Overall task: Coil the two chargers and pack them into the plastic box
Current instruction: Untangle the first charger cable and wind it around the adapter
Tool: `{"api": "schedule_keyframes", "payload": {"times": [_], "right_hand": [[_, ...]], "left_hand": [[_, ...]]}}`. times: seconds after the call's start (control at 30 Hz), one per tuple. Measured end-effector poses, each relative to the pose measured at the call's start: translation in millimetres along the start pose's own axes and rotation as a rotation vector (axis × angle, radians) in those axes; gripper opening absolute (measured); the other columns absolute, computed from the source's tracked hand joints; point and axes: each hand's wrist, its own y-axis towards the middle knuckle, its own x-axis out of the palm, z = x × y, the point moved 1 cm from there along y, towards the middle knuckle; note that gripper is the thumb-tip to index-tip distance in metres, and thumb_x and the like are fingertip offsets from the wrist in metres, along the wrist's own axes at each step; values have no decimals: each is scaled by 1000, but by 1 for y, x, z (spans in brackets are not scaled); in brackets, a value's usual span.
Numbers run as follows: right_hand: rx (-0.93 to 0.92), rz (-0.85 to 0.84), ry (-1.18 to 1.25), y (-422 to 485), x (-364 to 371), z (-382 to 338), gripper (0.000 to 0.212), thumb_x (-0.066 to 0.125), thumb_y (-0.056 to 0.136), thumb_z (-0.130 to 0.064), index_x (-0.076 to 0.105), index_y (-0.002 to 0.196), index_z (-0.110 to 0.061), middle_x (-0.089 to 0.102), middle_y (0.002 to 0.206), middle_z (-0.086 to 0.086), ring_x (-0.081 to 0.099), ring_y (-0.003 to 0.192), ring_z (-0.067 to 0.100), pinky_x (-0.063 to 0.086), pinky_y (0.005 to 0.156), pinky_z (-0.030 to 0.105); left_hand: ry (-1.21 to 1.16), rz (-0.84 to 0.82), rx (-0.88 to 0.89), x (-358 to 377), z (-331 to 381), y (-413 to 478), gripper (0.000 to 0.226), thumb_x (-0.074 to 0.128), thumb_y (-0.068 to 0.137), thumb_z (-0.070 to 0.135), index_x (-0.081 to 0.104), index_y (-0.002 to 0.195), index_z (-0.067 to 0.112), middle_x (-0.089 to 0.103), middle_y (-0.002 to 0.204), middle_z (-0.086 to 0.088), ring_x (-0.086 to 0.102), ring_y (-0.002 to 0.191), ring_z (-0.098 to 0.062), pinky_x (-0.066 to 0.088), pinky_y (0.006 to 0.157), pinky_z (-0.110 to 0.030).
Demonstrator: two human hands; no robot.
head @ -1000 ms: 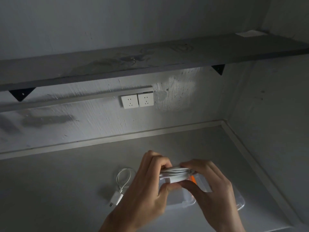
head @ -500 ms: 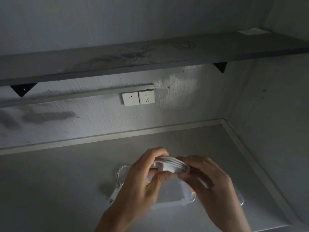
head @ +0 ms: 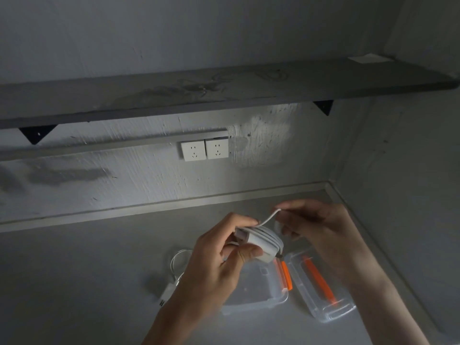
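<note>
dim grey wall (head: 124,190); shelf (head: 224,93); twin sockets (head: 204,150); grey desk (head: 74,282)

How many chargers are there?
2. One charger is held above the desk in the left hand, while the right hand pulls its cable end. The other charger lies on the desk, partly hidden behind the left hand.

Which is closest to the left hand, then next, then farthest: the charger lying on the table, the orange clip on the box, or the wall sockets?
From the left hand in the head view:
1. Orange clip, just to its right, on the plastic box.
2. Charger on the table, lower left; close to call with the clip.
3. Wall sockets, far up the back wall.
</note>
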Motion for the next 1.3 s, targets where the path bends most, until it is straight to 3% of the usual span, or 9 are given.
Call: {"api": "schedule_keyframes", "payload": {"times": [0.3,0.5,0.63,0.8,0.9,1.03,1.1,1.2,1.3], "right_hand": [[163,25,90,12,17,12,7,70,82,-6,77,82,-9,67,59,-3,56,51,7,38,51,24],[127,-70,-83,18,17,15,6,70,85,-11,75,85,-10,64,53,-11,49,44,-3,38,46,11],[103,-206,-245,21,15,9,12,63,90,-9,75,90,-10,61,47,-21,52,45,-9,36,45,4],[111,-199,-290,16,14,11,29,58,94,-14,75,73,-25,63,62,-8,51,48,-5,40,46,13],[67,-233,-300,14,18,10,39,56,95,-13,72,65,-32,65,61,-9,53,49,-6,42,47,11],[-26,-254,-356,9,35,7,26,55,96,-25,74,84,-37,72,72,-22,64,62,-7,46,54,11],[-82,-217,-439,6,48,17,18,58,94,-33,72,104,-37,75,84,-14,69,73,-2,52,61,17],[-24,-84,-364,5,58,33,32,64,89,-33,64,120,-40,71,70,-10,69,60,8,60,63,32],[41,-15,-169,3,64,37,31,65,90,-19,69,113,-39,72,64,-3,70,60,8,56,64,19]], "left_hand": [[-13,16,-53,-1,-4,7,24,70,80,12,64,99,25,71,88,2,72,80,-12,53,63,-15],[31,47,-69,-5,-16,11,25,71,77,18,64,100,21,72,87,-2,72,82,-17,60,73,-33],[42,59,-98,-5,-22,10,24,72,76,17,63,99,22,73,88,-1,73,81,-15,56,66,-22],[76,97,-105,-10,-28,12,25,72,77,19,64,101,18,75,88,-1,73,80,-17,60,72,-41],[94,96,-104,-11,-29,11,26,75,78,15,65,101,21,74,90,3,73,82,-14,60,74,-35],[213,147,-16,-9,-32,13,31,78,77,9,65,101,24,73,88,17,70,86,-1,54,74,-17],[299,183,79,-8,-34,13,38,76,78,6,62,105,27,70,94,23,69,92,4,55,79,-18],[424,274,162,-6,-35,11,48,75,79,4,55,111,32,70,103,11,68,93,-4,56,77,-23],[449,345,198,-6,-38,7,47,75,79,6,54,112,32,71,104,6,68,89,-7,54,75,-20]]}}
